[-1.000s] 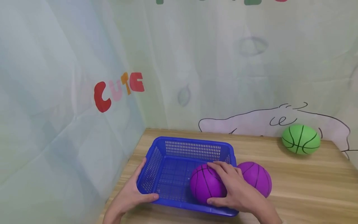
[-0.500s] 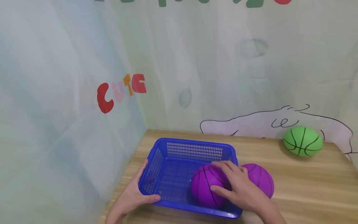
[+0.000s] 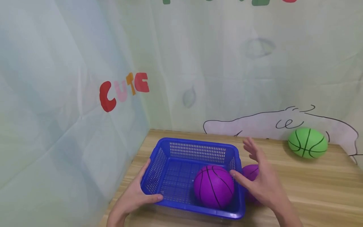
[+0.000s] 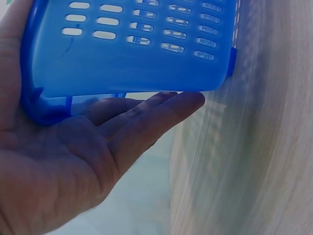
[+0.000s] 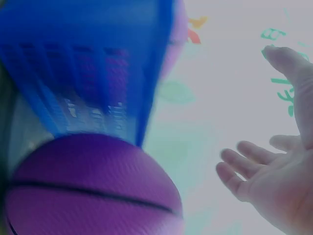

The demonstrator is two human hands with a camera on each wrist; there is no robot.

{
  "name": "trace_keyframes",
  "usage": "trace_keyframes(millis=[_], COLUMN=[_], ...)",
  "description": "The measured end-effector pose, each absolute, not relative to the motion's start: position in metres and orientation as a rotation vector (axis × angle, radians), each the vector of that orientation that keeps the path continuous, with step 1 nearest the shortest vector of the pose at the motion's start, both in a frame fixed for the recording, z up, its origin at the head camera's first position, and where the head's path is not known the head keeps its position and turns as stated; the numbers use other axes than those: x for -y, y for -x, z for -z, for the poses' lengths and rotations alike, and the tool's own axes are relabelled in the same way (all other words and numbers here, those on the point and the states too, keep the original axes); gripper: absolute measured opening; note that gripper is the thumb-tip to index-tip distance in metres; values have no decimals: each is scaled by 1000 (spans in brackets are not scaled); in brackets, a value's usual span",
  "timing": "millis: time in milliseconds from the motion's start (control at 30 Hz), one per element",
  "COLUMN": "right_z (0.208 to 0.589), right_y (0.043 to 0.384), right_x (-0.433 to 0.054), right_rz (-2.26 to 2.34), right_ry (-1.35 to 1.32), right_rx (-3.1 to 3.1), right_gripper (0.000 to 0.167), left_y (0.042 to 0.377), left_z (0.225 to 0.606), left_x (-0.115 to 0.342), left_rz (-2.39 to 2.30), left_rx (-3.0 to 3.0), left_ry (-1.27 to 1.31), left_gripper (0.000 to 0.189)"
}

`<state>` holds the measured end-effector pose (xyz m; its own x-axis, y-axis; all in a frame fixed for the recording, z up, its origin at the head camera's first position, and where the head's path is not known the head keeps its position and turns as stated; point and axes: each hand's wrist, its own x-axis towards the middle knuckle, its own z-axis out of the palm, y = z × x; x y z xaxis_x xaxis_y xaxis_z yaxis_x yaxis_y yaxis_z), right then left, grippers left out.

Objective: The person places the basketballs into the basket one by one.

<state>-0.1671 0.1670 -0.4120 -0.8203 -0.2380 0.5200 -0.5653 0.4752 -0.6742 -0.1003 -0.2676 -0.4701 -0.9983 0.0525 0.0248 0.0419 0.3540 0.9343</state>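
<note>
A blue plastic basket [image 3: 175, 206] with slotted sides stands on the wooden table. My left hand [image 3: 131, 195] holds its near left corner, thumb along the front rim and fingers along the left side; the left wrist view shows the basket wall [image 4: 132, 68] between thumb and fingers. Inside the basket, at the right, lies a purple ball [image 3: 214, 187] with black basketball lines. Spread and holding nothing, my right hand [image 3: 263, 179] is above the basket's right rim. Behind that hand, a second purple ball [image 3: 250, 171] sits on the table against the basket's right side, partly hidden.
A green ball [image 3: 307, 142] with black lines lies at the back right of the table [image 3: 312, 186], near the rear curtain [image 3: 227, 72]. Another printed curtain [image 3: 56, 126] hangs close along the left side. Bare wood shows to the right of the second purple ball.
My right hand has let go of the purple ball in the basket and lifted away to the right, its fingers spreading. The left hand stays at the basket's corner.
</note>
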Motion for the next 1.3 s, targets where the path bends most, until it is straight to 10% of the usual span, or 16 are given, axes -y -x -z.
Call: trace_keyframes(millis=[533,1300], right_z=[398,406], right_y=[173,167], right_x=[-228,-267], right_rz=[-1411,-1458], right_ry=[-661,-511], right_rx=[2087,2214], right_gripper=[153,147], left_y=[98,98], left_z=[468,469], left_x=[267,266], left_rz=[-1775,-1795], left_rx=[-2584,-2537], left_ry=[-57,-54], left_gripper=[142,144])
